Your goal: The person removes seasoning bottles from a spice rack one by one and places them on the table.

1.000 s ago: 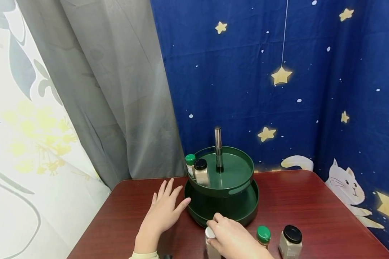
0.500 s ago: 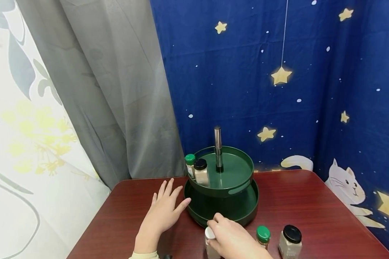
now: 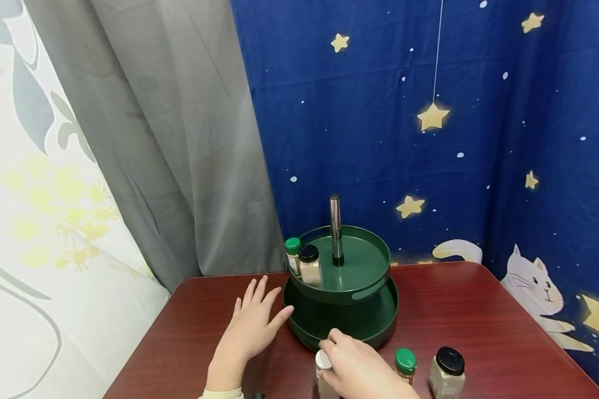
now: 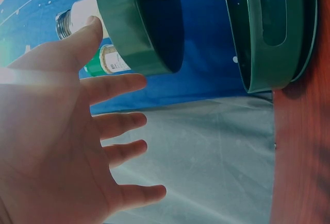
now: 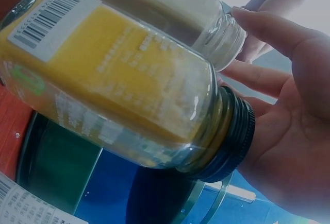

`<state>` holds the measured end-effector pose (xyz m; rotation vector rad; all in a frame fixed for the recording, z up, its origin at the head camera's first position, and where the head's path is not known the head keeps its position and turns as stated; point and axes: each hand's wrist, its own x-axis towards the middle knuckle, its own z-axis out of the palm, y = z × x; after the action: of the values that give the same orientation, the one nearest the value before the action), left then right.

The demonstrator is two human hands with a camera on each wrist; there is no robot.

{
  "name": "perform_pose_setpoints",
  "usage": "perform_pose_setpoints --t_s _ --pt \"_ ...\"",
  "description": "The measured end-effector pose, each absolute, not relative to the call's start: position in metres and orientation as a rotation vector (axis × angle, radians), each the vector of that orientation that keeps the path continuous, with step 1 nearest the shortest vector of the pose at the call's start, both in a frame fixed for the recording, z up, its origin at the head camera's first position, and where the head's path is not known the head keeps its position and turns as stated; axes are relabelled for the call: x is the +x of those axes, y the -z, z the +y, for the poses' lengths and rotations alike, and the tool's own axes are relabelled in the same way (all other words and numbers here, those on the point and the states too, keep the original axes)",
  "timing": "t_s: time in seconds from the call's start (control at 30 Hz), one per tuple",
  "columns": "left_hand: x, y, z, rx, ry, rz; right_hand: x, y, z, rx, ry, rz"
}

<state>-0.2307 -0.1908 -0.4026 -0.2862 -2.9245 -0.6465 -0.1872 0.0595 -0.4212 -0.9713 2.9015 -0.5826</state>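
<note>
My right hand pinches a white-capped spice jar by its cap, in front of a green two-tier turntable rack. In the right wrist view, thumb and fingers reach round the white cap. A black-lidded jar of yellow powder stands before that hand and covers part of its palm. My left hand is held with spread fingers at the rack's left side, holding nothing; its thumb tip overlaps the lower tier's rim. A green-capped jar and a black-lidded jar sit on the upper tier.
On the reddish-brown table, right of my right hand, stand another green-capped jar and another black-lidded jar. A metal post rises from the rack. Grey and blue curtains hang behind the table.
</note>
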Motion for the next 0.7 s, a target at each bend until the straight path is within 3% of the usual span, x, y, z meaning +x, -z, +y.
perform_pose_setpoints --t_s 0.7 --pt "-0.230 0.401 -0.191 -0.288 0.644 -2.928 -0.181 0.409 0.062 -0.907 0.608 2.929"
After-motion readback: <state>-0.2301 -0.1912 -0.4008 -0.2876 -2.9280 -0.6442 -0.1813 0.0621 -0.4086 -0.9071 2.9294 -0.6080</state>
